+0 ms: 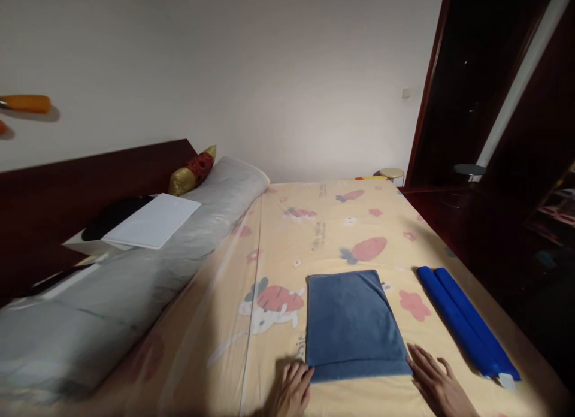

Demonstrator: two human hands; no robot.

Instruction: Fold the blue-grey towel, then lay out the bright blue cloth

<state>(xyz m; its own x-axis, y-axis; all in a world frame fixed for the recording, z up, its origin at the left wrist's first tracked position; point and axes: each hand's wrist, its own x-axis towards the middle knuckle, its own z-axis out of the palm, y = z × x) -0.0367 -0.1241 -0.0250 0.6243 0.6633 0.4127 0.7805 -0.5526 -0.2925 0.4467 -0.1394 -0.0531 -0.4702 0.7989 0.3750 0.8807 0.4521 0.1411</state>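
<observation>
A flat, square blue-grey cushion cover (pixel 350 321) lies on the bed, with a seam or fold running along its near edge. At its near left corner is my left hand (pixel 293 388), its fingers bent and closed on the fabric edge. My right hand (pixel 436 381) rests by the near right corner, fingers stretched and apart, with the fingertips touching the edge. To the right of that hand lies a long, bright blue folded cloth (pixel 469 324) with a white tag at its near end.
The bed is covered by a yellow sheet (pixel 287 255) printed with carrots and rabbits. On the left, a grey bolster-like bedding roll (pixel 135 297) lies along the dark headboard (pixel 112 171), with a white flat panel (pixel 155 220) and a red-gold pillow (pixel 193 170). Stools (pixel 392 173) stand beyond.
</observation>
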